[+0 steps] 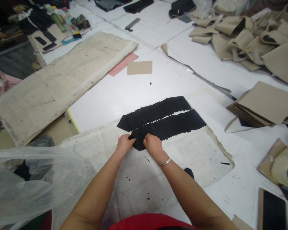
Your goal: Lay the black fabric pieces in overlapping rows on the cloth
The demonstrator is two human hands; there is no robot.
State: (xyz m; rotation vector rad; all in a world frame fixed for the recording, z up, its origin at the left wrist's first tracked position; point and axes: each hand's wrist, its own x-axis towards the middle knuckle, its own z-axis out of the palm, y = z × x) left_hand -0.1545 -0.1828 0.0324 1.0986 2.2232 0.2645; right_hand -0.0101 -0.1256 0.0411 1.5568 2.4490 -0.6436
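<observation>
Two rows of black scalloped-edge pieces, which look like fabric or thin leather, lie side by side on a stained pale board (103,137). The far row (156,108) is untouched. At the left end of the near row (177,124), my left hand (125,143) pinches the edge of a black piece (138,140). My right hand (153,145), with a metal bracelet at the wrist, is closed on the same piece's right side. Both hands have thumb and fingers pressed together, and the piece is tilted slightly between them. Whether it is one layer or several is hidden.
A thick worn board (69,80) leans across the left, beside a tan card (139,67). Clear plastic sheeting (26,188) hangs at lower left. Beige pieces (244,38) are heaped at far right, above a stack of tan sheets (266,102). A phone-like black rectangle (273,210) lies lower right.
</observation>
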